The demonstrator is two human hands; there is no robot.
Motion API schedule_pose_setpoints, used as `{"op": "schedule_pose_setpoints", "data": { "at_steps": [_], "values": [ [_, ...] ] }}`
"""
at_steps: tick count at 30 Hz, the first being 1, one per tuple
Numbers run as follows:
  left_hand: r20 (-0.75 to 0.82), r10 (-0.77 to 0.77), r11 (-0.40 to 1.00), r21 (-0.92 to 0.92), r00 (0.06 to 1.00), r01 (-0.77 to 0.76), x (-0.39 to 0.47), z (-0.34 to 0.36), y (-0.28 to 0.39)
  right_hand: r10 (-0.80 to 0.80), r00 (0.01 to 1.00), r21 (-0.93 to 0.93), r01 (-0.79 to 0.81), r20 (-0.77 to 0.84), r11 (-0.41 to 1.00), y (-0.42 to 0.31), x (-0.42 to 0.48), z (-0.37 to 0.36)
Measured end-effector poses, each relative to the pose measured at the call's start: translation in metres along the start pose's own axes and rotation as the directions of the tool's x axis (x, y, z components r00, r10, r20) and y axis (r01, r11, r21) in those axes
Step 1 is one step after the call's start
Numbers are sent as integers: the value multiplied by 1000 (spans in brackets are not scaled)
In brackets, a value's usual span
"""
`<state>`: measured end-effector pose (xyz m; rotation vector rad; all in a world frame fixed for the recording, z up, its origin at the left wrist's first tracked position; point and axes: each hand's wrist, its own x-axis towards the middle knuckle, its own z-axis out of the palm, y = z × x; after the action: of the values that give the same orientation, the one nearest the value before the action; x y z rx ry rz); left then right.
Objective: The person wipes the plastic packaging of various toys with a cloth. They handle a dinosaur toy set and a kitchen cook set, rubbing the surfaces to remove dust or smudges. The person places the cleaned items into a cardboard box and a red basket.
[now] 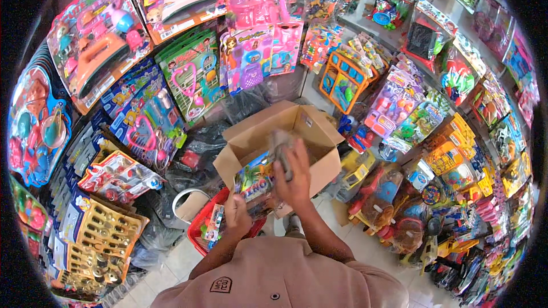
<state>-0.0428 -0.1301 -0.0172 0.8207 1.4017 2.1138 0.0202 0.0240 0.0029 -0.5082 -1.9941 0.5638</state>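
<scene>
My left hand (238,214) grips the lower left edge of a dinosaur toy pack (255,176) in clear plastic with a colourful header card. The pack is tilted over the near left side of an open cardboard box (325,171). A crumpled grey-brown cloth (283,154), blurred, is in my right hand (294,175), at the right side of the pack and above the box opening. Whether the cloth touches the pack cannot be told. The near part of the box is hidden by my hands and the pack.
A red plastic basket (196,233) with packaged toys stands at the lower left, beside a white round-rimmed item (190,205). Dark plastic bags (197,143) lie left of the box. Hanging toy packs surround the box; bagged toy vehicles (379,199) stand on the right.
</scene>
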Motion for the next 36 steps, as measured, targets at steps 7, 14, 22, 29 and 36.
{"op": "schedule_pose_setpoints", "data": {
  "at_steps": [7, 14, 22, 29, 36],
  "values": [
    [-83, -88, 971, 216, 993, 104, -1, -18, -21, -163, 967, 247, 112, 197, 962, -27, -7, -6],
    [-39, -56, 948, 312, 998, 65, 0, -19, -20, -47, 988, 201, 17, 146, 980, -26, -9, -6],
    [-4, 66, 997, 41, 998, -66, 1, 9, -19, 61, 990, 72, -71, 126, 995, 3, 2, -5],
    [-8, 87, 994, 64, 996, -86, 25, 41, -34, 15, 985, 55, -25, 171, 998, 28, 14, -24],
    [34, 71, 961, 264, 997, -77, 51, 85, -57, -213, 949, 142, 184, 232, 973, 59, 39, -63]
  ]
}}
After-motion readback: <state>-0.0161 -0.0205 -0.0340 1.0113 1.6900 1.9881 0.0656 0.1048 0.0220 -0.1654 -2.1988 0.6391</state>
